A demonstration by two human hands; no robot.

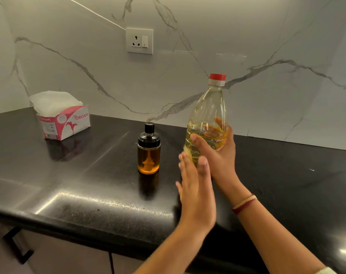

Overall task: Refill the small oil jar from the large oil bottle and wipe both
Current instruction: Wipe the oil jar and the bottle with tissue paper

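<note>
The right hand (217, 153) is wrapped around the middle of the large oil bottle (209, 107). Its thumb is on the near side, and its fingers are seen through the clear plastic on the far side. The left hand (196, 186) is held flat, fingers straight, beside the bottle's lower left side and grips nothing. Whether it actually touches the plastic cannot be told.

The bottle is held over the middle of the black worktop (69, 175). Its long axis is close to upright, with the red cap (217, 76) leaning slightly up and to the right. The cap is on. The base is hidden behind the left hand, so it cannot be told whether it rests on the worktop or is lifted. Yellow oil is seen in the lower half.

The small oil jar (148, 157) stands upright on the worktop just left of the bottle, apart from it. Its black lid (149, 135) is fitted and amber colour shows through the glass. The jar lies to the left of both hands, and the left hand is the nearer. Both closures would probably have to come off before the bottle's neck is tipped leftward over the jar.

Bare worktop is seen between the jar and the front edge, and more to the right of the bottle. A box of tissues (69, 123) sits at the back left by the marble wall (69, 66), well apart from the jar.
</note>
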